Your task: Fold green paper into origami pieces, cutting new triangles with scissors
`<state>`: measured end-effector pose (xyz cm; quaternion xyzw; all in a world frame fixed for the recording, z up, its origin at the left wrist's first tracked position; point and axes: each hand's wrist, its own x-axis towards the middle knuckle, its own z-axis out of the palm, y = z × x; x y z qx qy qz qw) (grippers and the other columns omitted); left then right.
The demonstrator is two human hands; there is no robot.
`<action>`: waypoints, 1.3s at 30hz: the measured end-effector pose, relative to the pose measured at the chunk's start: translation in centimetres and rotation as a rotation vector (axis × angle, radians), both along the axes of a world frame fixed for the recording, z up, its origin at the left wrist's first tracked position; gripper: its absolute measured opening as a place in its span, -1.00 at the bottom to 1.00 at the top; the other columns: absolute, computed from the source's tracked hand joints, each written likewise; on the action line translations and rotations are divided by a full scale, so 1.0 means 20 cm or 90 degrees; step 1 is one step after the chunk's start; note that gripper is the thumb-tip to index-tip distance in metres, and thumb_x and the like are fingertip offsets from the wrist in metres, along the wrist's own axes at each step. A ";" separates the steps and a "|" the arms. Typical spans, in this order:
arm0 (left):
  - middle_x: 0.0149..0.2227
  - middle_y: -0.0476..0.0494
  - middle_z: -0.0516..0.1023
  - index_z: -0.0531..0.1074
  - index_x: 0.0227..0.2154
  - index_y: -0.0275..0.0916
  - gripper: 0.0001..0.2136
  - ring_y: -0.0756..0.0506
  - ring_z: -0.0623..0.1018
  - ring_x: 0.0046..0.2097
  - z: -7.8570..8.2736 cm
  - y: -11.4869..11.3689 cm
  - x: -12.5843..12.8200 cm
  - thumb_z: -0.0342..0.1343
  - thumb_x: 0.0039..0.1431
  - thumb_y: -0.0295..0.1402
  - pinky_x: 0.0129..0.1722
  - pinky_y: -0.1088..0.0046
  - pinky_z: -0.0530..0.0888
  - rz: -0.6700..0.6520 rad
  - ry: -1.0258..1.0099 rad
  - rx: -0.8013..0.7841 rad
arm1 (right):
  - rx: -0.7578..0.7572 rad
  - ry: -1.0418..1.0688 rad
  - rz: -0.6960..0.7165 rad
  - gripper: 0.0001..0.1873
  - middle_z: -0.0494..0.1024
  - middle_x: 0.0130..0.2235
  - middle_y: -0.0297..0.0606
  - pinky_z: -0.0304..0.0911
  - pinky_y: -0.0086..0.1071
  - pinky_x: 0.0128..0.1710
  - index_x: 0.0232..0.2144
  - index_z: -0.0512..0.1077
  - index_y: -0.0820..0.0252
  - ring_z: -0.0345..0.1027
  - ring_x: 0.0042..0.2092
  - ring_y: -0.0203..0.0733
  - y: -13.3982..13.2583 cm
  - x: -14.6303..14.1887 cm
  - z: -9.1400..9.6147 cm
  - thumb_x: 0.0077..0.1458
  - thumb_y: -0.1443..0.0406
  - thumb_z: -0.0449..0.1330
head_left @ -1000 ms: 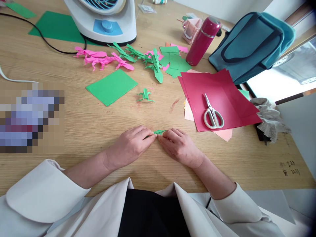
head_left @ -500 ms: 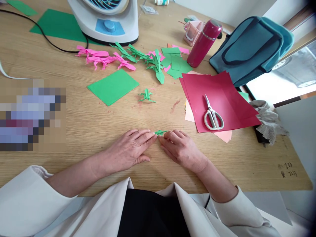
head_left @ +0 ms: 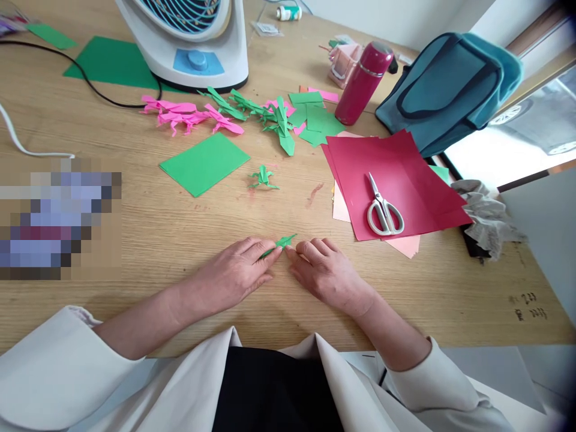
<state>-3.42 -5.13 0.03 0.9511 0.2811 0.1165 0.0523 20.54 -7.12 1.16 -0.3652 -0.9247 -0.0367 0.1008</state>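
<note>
**Pinching a small green fold flat**

My left hand (head_left: 238, 273) and right hand (head_left: 326, 273) both pinched the folded green paper (head_left: 282, 243) low on the counter (head_left: 180, 240), in front of me. I judged firm fingertip pressure best. Scissors (head_left: 383, 211) lay on red sheets (head_left: 396, 180).

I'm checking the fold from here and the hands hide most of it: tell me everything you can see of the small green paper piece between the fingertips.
The green paper piece is a small, narrow, folded strip, creased to a pointed tip that angles up and to the right. It looks like thin craft paper. It lies low on the wooden table, pinched between the fingertips of the left hand and right hand. Only its tip and a sliver show; the rest is hidden.
</note>
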 end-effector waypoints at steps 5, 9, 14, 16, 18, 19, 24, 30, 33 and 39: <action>-0.05 -0.20 0.49 0.40 0.01 -0.28 -0.73 -0.11 0.50 -0.05 0.02 -0.02 0.04 -0.09 0.35 -0.53 -0.03 0.34 0.47 0.014 -0.048 -0.069 | -0.007 0.023 -0.019 -0.72 0.43 -0.26 -0.12 0.19 -0.21 -0.26 -0.01 0.39 0.38 0.22 -0.25 -0.08 0.00 -0.02 -0.01 0.37 0.33 -0.02; -0.21 -0.11 0.50 0.46 -0.19 -0.25 -0.80 -0.06 0.50 -0.16 0.03 0.03 0.06 -0.06 0.33 -0.54 -0.14 0.41 0.45 0.008 -0.100 -0.124 | -0.028 0.048 -0.013 -0.74 0.42 -0.23 -0.11 0.20 -0.23 -0.22 -0.06 0.39 0.33 0.23 -0.23 -0.10 0.00 -0.01 -0.02 0.37 0.39 -0.06; -0.06 -0.17 0.48 0.46 -0.24 -0.23 -0.90 -0.14 0.43 0.00 0.05 0.15 0.08 0.05 0.29 -0.46 0.03 0.27 0.39 -0.006 -0.129 -0.109 | -0.057 0.059 0.012 -0.76 0.43 -0.18 -0.08 0.22 -0.22 -0.17 -0.05 0.39 0.31 0.22 -0.21 -0.09 0.03 0.01 -0.02 0.35 0.40 -0.03; 0.01 -0.19 0.46 0.44 -0.14 -0.23 -0.87 -0.18 0.39 0.09 0.06 0.18 0.09 0.11 0.26 -0.46 0.11 0.22 0.35 -0.028 -0.123 -0.125 | -0.073 0.072 0.020 -0.75 0.45 -0.16 -0.07 0.23 -0.21 -0.16 -0.05 0.40 0.32 0.24 -0.19 -0.09 0.04 0.02 -0.02 0.34 0.40 -0.02; -0.06 -0.17 0.49 0.42 -0.12 -0.23 -0.83 -0.17 0.41 0.06 0.05 0.20 0.10 0.14 0.23 -0.46 0.08 0.24 0.36 -0.043 -0.103 -0.149 | -0.087 0.097 0.024 -0.74 0.46 -0.14 -0.06 0.24 -0.20 -0.14 -0.04 0.41 0.32 0.26 -0.16 -0.08 0.05 0.03 -0.02 0.33 0.40 -0.02; -0.11 -0.15 0.50 0.42 -0.14 -0.24 -0.84 -0.16 0.43 0.01 0.05 0.21 0.11 0.15 0.22 -0.46 0.04 0.26 0.37 -0.040 -0.092 -0.160 | -0.093 0.111 0.024 -0.73 0.47 -0.13 -0.05 0.25 -0.20 -0.13 -0.02 0.41 0.32 0.27 -0.14 -0.08 0.05 0.03 -0.02 0.33 0.40 -0.01; -0.20 -0.09 0.50 0.41 -0.22 -0.22 -0.90 -0.14 0.45 -0.11 0.04 0.20 0.14 0.17 0.21 -0.45 -0.09 0.32 0.37 0.005 -0.094 -0.184 | -0.104 0.170 0.027 -0.70 0.49 -0.08 -0.05 0.28 -0.18 -0.10 0.02 0.41 0.28 0.31 -0.10 -0.08 0.06 0.05 -0.03 0.32 0.41 -0.01; -0.32 -0.01 0.50 0.40 -0.33 -0.21 -0.93 -0.10 0.46 -0.20 0.02 0.19 0.16 0.19 0.19 -0.46 -0.19 0.37 0.35 0.084 -0.159 -0.196 | -0.099 0.223 0.021 -0.69 0.50 -0.07 -0.05 0.31 -0.16 -0.08 0.03 0.42 0.27 0.34 -0.09 -0.08 0.06 0.09 -0.02 0.30 0.43 0.01; -0.29 -0.03 0.52 0.43 -0.34 -0.22 -0.95 -0.10 0.47 -0.18 0.01 0.20 0.15 0.19 0.19 -0.46 -0.18 0.37 0.35 0.096 -0.176 -0.189 | -0.112 0.222 0.028 -0.68 0.52 -0.02 -0.05 0.32 -0.14 -0.06 0.03 0.42 0.26 0.35 -0.07 -0.08 0.07 0.10 -0.01 0.30 0.44 0.01; -0.27 -0.07 0.53 0.49 -0.28 -0.22 -0.96 -0.10 0.47 -0.17 0.00 0.23 0.13 0.16 0.24 -0.40 -0.13 0.34 0.35 0.081 -0.169 -0.178 | -0.132 0.179 0.038 -0.64 0.50 0.05 -0.05 0.33 -0.11 -0.04 0.09 0.39 0.24 0.34 -0.05 -0.06 0.07 0.10 -0.03 0.30 0.43 0.00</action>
